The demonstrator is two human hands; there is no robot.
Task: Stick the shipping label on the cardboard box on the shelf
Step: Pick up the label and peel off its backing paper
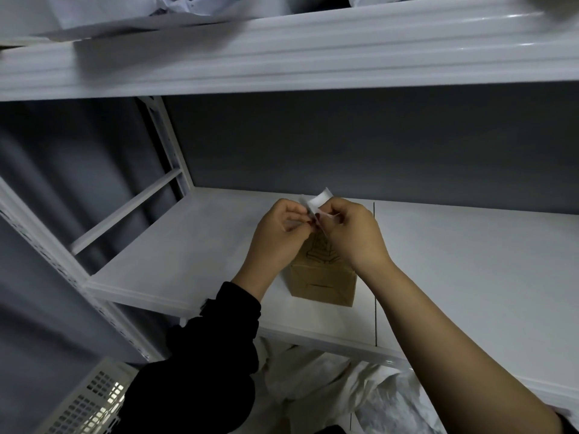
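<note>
Black sleeve (200, 364) nearest you on the left arm, bare forearm on the right; both reach over the front lip of the white shelf (175, 245). Just beyond that lip the cardboard box (322, 281) stands upright, near the front edge and beside the seam between the shelf panels, its top hidden beneath your hands. Above the box, your left hand (275, 233) and right hand (354, 233) meet, fingertips pinched narrow on the shipping label (318, 200), whose white corner curls up past your knuckles. It looks as though you are separating label from backing, though the blur leaves that uncertain.

To do this well, I would peel slowly from one corner, keep the adhesive face off your fingers, and stop the freed part from folding onto itself. Hold the label by its edges, pick the box's flattest face, lay one edge down first, then smooth outward. The box looks light, so it may slide back toward the grey wall (376, 145) unless you steady it.
</note>
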